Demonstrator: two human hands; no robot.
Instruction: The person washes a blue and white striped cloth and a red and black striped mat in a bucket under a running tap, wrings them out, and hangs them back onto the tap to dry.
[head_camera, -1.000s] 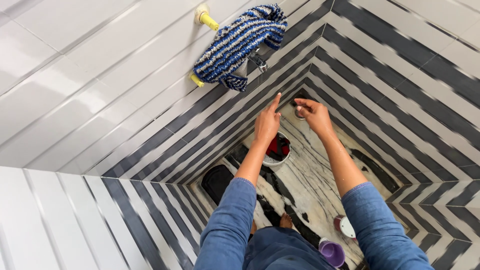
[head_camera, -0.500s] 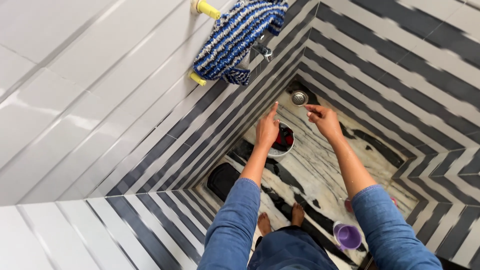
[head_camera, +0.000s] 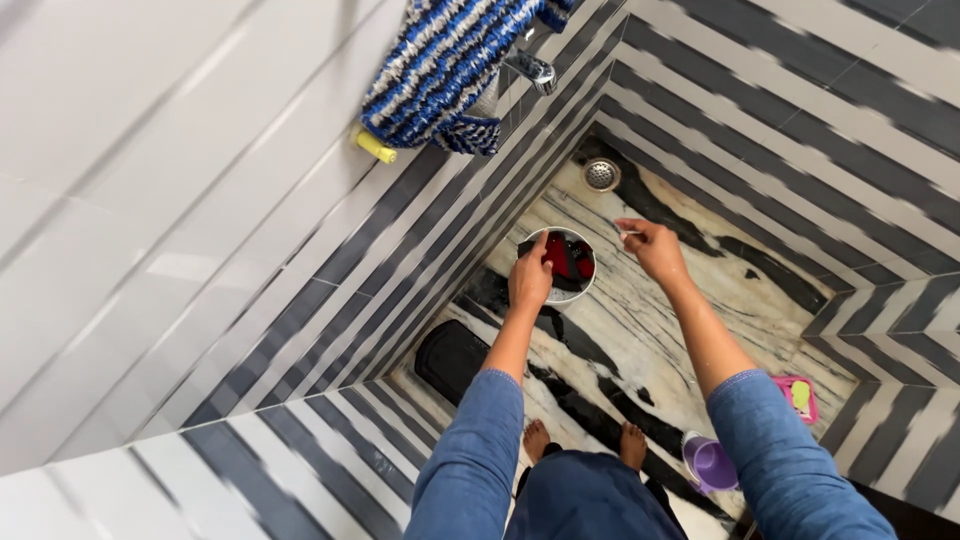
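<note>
Both hands have come lower since the earlier frame, and the view now looks more down to the floor. From the head camera, the left hand (head_camera: 530, 277) is over the near rim of a white bucket (head_camera: 585, 287), fingers loosely curled, one pointing forward; I cannot tell if it touches the rim. Inside the bucket lie red and dark cloths (head_camera: 562, 257). The right hand (head_camera: 655, 247) is half closed, just right of the bucket, pinching something small and pale. A purple mug (head_camera: 710, 463) stands on the marble floor (head_camera: 700, 290) by the feet. A striped blue mat (head_camera: 450, 62) hangs on the wall.
</note>
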